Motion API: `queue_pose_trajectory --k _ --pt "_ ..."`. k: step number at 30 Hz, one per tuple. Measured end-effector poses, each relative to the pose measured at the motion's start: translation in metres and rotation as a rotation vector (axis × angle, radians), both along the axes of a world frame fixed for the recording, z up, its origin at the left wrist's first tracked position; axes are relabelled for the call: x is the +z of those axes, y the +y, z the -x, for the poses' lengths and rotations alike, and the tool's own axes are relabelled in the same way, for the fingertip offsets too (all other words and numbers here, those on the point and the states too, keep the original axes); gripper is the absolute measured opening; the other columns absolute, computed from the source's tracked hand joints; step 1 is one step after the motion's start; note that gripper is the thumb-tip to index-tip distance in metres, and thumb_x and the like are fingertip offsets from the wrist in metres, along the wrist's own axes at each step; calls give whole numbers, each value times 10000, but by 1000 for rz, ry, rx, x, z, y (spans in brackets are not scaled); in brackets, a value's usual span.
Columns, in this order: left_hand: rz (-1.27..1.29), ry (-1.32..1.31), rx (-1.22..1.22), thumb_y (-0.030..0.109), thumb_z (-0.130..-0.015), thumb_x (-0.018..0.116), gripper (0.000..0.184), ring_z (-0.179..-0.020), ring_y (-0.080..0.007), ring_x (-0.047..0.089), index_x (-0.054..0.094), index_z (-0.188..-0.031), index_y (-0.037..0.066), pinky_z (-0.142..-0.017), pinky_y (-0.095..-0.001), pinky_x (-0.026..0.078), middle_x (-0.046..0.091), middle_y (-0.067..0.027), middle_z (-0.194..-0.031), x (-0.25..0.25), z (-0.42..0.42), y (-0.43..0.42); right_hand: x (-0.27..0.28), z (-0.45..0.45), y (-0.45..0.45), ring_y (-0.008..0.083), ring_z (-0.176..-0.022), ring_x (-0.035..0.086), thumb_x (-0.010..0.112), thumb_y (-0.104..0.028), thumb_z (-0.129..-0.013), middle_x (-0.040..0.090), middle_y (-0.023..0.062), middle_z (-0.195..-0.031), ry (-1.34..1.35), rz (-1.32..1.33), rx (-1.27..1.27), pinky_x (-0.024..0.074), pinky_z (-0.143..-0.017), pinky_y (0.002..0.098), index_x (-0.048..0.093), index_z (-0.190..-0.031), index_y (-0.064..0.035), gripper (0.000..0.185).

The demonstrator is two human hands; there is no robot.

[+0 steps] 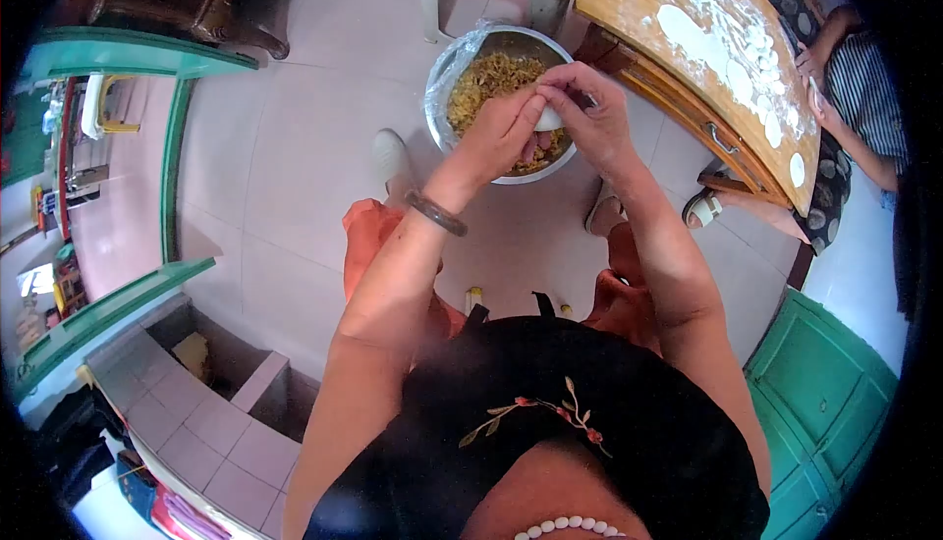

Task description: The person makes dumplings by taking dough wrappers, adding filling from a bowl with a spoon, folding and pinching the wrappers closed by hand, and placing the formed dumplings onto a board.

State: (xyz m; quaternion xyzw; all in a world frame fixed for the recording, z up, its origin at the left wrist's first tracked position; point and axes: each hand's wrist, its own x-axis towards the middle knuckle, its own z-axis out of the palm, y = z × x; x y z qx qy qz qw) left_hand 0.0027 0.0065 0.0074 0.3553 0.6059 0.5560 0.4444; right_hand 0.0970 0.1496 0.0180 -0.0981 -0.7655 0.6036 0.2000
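Both my hands meet over a large metal bowl [564,162] of chopped, yellow-brown filling [491,83]. Between them is a white dumpling [549,120], partly hidden by the fingers. My left hand [503,130], with a dark bangle at its wrist, is closed around the dumpling's near side. My right hand [596,116] pinches the dough edge from the other side, thumb and fingertips pressed together. Clear plastic wrap [439,88] hangs over the bowl's left rim.
A floury wooden table [629,0] on the right bears dough wrappers [797,169]. Another person's hands [815,88] work at its far edge. A light stool [429,0] stands behind the bowl. Green door frames [177,147] are at left, a green cabinet [825,393] at lower right.
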Motion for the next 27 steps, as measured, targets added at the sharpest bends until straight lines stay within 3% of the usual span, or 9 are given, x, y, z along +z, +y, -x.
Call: queue_pose_trajectory --k 3,6,10,14,15,18,20,22,27 --pt "-29 85 90 277 -1010 353 391 -578 -101 576 550 -1199 -3 -525 -204 444 629 -47 -776 -6 -5 3 10 0 -5 84 -775 561 601 -38 -872 610 18 -803 17 -89 -74 461 -734 227 630 -1010 -16 143" --pt "-60 0 142 282 -1010 347 406 -635 -81 568 567 -1191 -7 -554 -197 437 633 -39 -831 -4 -2 1 7 2 -3 61 -690 506 542 -112 -936 583 0 -802 62 5 -181 422 -637 201 642 -1015 -10 163" --pt "-218 130 358 323 -1013 349 439 -546 -53 498 564 -1207 -7 -492 -200 408 627 -25 -760 8 0 0 -6 -6 15 69 -719 547 544 -261 -933 638 13 -803 -157 235 -140 437 -660 234 666 -903 7 296" --pt "-255 207 418 326 -1013 353 444 -556 -62 508 556 -1221 -9 -502 -206 418 619 -30 -798 13 -1 2 4 -8 -3 59 -743 537 616 -240 -896 630 -18 -788 -222 347 -112 445 -670 234 668 -920 11 258" --pt "-267 247 428 322 -1013 355 440 -559 -63 512 556 -1223 -8 -504 -208 422 618 -30 -805 12 -2 3 6 -6 -5 59 -743 539 627 -231 -889 634 -15 -794 -187 335 -99 446 -671 233 668 -924 10 247" --pt "-240 237 432 306 -1011 369 428 -765 -87 546 555 -1226 -14 -628 -217 454 617 -61 -998 8 -2 2 6 -6 -7 59 -745 545 650 -200 -874 644 -6 -816 -108 293 -82 450 -672 229 667 -931 9 217" --pt "-237 218 430 294 -1010 373 416 -768 -89 551 555 -1227 -10 -634 -219 460 616 -62 -994 6 -1 3 5 -6 -8 58 -750 547 650 -177 -872 652 1 -837 -73 258 -102 450 -669 225 666 -932 8 196" --pt "-267 222 426 284 -1013 370 401 -572 -71 531 556 -1228 1 -523 -215 444 615 -33 -800 4 -1 4 7 -7 -9 75 -737 562 658 -154 -862 656 26 -837 -28 169 -107 455 -657 231 664 -931 4 173" --pt "-257 248 415 258 -1012 374 380 -572 -76 539 557 -1226 3 -529 -224 452 616 -33 -785 5 -1 5 11 -8 -7 143 -707 592 686 -100 -820 640 82 -814 79 -215 -102 465 -634 248 658 -922 3 147"
